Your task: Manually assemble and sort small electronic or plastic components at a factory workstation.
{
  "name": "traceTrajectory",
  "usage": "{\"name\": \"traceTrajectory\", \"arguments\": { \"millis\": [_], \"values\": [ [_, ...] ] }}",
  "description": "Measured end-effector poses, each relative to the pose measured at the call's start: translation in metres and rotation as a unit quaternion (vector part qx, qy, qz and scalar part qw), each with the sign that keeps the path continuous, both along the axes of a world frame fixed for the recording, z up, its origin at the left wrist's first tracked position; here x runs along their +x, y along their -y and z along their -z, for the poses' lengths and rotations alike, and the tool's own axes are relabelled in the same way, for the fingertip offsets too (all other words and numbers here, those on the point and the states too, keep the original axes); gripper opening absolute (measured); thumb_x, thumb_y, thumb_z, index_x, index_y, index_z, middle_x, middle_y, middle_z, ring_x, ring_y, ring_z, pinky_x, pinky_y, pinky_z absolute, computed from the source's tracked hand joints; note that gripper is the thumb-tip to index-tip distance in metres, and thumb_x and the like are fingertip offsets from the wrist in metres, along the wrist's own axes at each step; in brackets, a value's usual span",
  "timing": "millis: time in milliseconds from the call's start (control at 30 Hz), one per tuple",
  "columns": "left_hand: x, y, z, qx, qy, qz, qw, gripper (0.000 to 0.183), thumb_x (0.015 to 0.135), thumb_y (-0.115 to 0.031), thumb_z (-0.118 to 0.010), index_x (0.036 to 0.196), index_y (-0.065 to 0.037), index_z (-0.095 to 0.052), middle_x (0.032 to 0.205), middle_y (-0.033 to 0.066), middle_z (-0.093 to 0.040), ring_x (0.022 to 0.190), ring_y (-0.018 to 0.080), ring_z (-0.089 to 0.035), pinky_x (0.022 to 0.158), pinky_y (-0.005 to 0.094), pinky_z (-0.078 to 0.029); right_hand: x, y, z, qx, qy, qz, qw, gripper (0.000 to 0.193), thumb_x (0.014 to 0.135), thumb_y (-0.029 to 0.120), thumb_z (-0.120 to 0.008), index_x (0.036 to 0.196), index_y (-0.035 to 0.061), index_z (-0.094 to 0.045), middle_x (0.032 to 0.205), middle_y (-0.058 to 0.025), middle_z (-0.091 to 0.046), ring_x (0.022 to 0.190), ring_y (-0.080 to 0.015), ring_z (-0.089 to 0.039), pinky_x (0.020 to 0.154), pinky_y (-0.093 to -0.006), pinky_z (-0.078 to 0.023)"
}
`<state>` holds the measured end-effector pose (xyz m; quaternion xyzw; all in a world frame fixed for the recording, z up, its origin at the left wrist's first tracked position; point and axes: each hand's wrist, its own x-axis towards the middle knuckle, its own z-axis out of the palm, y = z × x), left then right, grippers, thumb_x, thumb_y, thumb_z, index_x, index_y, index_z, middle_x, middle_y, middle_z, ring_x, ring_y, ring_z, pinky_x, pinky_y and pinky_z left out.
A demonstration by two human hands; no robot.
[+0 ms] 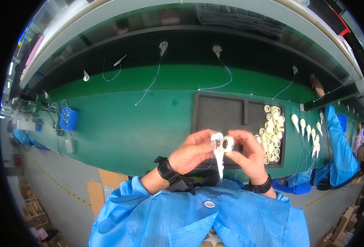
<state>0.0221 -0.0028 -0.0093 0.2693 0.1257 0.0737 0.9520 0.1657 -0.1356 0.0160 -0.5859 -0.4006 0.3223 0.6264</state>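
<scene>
Your left hand (192, 151) pinches the white bracket (218, 153); right hand (248, 154) holds the gear (228, 143). Seat it squarely, gently.

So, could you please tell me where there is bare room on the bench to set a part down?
The green belt lies bare between the blue box and the dark tray. The tray's left compartment looks bare too. Its right compartment holds piled white gears.

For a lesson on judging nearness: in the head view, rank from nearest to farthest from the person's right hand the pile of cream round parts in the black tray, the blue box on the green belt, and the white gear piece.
1. White gear piece, pinched at the right hand.
2. Pile of cream round parts, just right, in the black tray.
3. Blue box, far left on the green belt.
</scene>
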Motion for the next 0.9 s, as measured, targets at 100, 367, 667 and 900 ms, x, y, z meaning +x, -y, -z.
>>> {"name": "traceTrajectory", "arguments": {
  "millis": [100,367,667,900],
  "values": [
    [-0.003,-0.002,-0.002,0.014,-0.011,0.003,1.0,0.033,0.09,-0.02,-0.061,0.116,-0.003,-0.051,0.112,0.0078,-0.059,0.101,0.0156,-0.06,0.088,0.0321,-0.05,0.003,-0.004,-0.003,0.002,0.115,-0.023,0.993,0.035,0.071,0.006,-0.075,0.103,0.0004,-0.063,0.093,-0.0085,-0.064,0.085,-0.0181,-0.061,0.076,-0.0309,-0.049],
    [-0.01,-0.004,-0.006,0.038,-0.024,0.018,0.999,0.034,0.088,-0.022,-0.064,0.114,-0.004,-0.052,0.11,0.0073,-0.06,0.1,0.0151,-0.06,0.085,0.0315,-0.05,-0.006,-0.011,-0.012,-0.003,0.189,-0.031,0.981,0.034,0.069,0.005,-0.073,0.102,0.0014,-0.064,0.09,-0.0081,-0.065,0.082,-0.0198,-0.061,0.073,-0.0314,-0.049],
    [-0.019,-0.013,0.001,0.071,-0.032,0.017,0.997,0.031,0.085,-0.019,-0.068,0.109,-0.004,-0.055,0.107,0.0061,-0.061,0.096,0.0147,-0.06,0.084,0.0309,-0.05,-0.01,-0.018,-0.014,-0.001,0.242,-0.044,0.969,0.034,0.069,0.006,-0.075,0.101,-0.0002,-0.066,0.089,-0.0106,-0.065,0.08,-0.0231,-0.061,0.071,-0.033,-0.05],
    [-0.029,-0.011,0.0,0.06,-0.013,-0.005,0.998,0.03,0.084,-0.015,-0.068,0.109,-0.003,-0.058,0.099,0.0055,-0.063,0.091,0.0148,-0.062,0.083,0.0313,-0.051,-0.021,-0.025,-0.022,0.039,0.359,-0.073,0.93,0.036,0.068,0.006,-0.076,0.1,-0.0042,-0.064,0.088,-0.015,-0.061,0.074,-0.0276,-0.06,0.062,-0.0343,-0.05]
  ]
}}
